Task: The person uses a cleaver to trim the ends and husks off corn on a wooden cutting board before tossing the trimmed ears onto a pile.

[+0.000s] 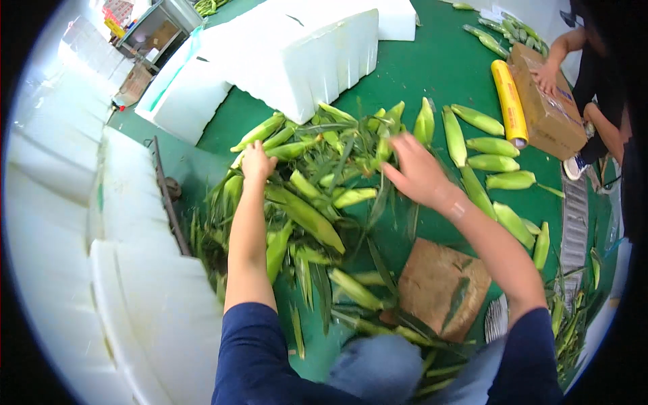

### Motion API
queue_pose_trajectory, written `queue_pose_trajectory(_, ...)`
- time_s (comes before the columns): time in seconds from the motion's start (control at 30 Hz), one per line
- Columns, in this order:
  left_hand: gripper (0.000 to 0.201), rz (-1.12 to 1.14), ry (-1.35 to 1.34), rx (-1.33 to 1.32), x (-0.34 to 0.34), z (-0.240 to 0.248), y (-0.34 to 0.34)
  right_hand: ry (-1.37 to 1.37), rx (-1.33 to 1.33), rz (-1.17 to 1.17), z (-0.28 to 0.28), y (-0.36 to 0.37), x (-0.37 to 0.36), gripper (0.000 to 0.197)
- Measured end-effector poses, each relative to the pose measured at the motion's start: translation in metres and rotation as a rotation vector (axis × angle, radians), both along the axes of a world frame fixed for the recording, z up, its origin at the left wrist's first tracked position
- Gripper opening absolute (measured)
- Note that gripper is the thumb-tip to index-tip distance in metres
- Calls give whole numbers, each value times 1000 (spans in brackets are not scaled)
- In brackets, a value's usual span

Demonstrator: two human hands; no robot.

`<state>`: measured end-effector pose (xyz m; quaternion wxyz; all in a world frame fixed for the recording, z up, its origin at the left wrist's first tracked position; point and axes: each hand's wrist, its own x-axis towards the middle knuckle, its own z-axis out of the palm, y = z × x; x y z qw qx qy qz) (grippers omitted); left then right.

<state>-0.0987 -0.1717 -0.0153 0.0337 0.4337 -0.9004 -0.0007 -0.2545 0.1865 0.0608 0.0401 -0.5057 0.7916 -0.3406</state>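
Several green ears of corn in their husks (307, 219) lie heaped with loose leaves in front of me. My left hand (256, 162) is at the heap's far left side, its fingers bent over an ear of corn (291, 150) and its thumb out to the right. Over the heap's right side is my right hand (420, 174), thumb and fingers spread, fingertips blurred. Just left of those fingertips a blurred ear of corn (383, 147) stands among leaves; whether they touch is unclear. To the right, separate ears of corn (493, 163) lie on the green floor (432, 226).
White foam blocks (331, 57) stand beyond the heap, and white foam boxes (145, 304) line the left. A brown cardboard piece (442, 287) lies near my knees. At the right, a yellow roll (509, 101) rests beside a cardboard box (547, 108), with another person's hand (545, 75) on it.
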Motion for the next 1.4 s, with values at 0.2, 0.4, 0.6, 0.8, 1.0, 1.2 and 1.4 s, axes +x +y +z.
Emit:
queue_pose_trajectory(0.2, 86, 3, 54, 37, -80, -77, -111, 95, 658, -496, -144, -204, -53, 97)
queue_pose_trajectory(0.4, 91, -52, -90, 229, -95, -102, -197, 122, 623, -378, -136, -222, -41, 101)
queue_pose_trajectory(0.6, 90, -302, -102, 386, -126, -123, -194, 107, 616, -396, -141, -213, -59, 98)
queue_pose_trajectory(0.8, 84, -457, -258, 559, -116, -119, -135, -170, 601, -341, -144, -171, -50, 73)
queue_pose_trajectory(1.0, 58, -626, -508, 664, -7, -101, -88, -97, 665, -121, -120, -110, 29, 72)
queue_pose_trajectory(1.2, 69, -407, -949, 465, 68, -30, -17, -91, 569, 25, -112, -66, 131, 95)
queue_pose_trajectory(1.4, 26, -886, 411, 296, -125, 35, 168, -182, 227, 17, -96, -15, 148, 77)
